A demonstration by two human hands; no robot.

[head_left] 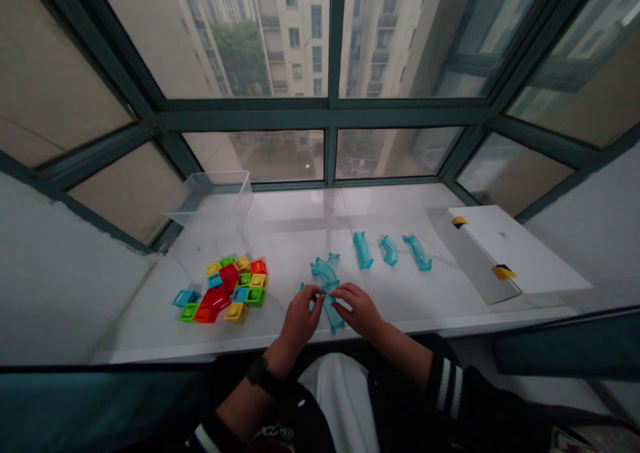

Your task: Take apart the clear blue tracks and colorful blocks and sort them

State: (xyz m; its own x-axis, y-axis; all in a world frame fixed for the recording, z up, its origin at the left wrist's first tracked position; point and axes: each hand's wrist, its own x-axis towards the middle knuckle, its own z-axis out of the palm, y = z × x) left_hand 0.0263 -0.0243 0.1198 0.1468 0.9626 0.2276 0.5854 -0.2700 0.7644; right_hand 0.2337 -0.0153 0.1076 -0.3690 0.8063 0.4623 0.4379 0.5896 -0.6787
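Both of my hands meet over a small group of translucent blue toy track pieces near the front of the white sill. With curled fingers, my left hand grips a blue track piece from its left side. My right hand pinches at the same spot from the right, thumb and fingertips close together. My fingers partly cover where the pieces meet, so I cannot tell whether they are joined. Farther back lie a straight track piece, a short curved piece and a longer bent piece.
To the left sits a pile of red, yellow, green and blue plastic blocks. Behind it stands a clear plastic bin. A white box with yellow-and-black tabs rests at the right. Windows border the sill at the back.
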